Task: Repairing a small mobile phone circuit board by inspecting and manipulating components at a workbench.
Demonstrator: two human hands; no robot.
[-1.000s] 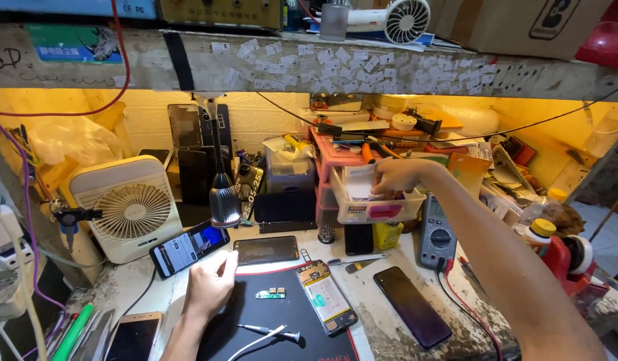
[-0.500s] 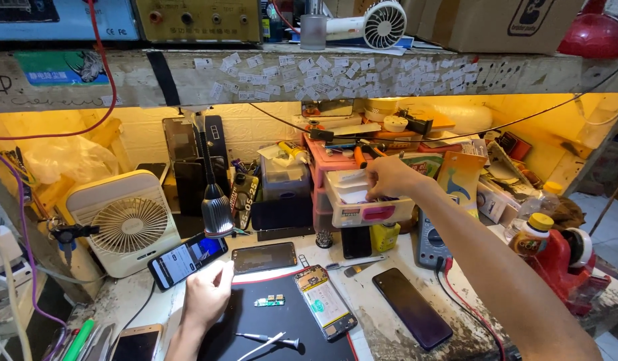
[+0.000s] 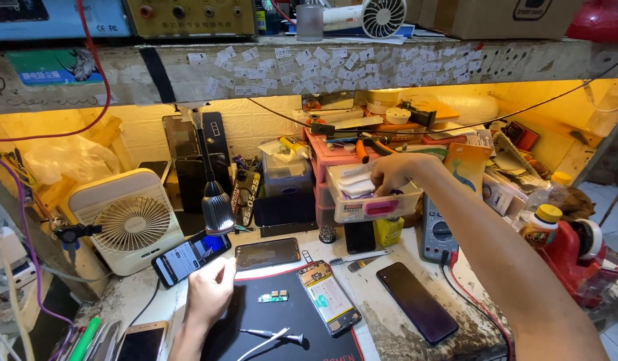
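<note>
Head view: right hand [image 3: 399, 175] reaches into translucent plastic pull-out drawer [image 3: 372, 200], fingers curled among white packets [image 3: 357, 186]; grasp indeterminate. Left hand [image 3: 210, 291], loosely clenched, rests on black rubber mat [image 3: 282, 327].

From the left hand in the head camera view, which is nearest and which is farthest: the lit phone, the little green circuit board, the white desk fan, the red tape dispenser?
From the left hand:
1. Lit black phone, just up-left, touching or nearly.
2. Small green circuit board, to its right on the black mat.
3. White desk fan, behind, left.
4. Red tape dispenser, far right.
</note>
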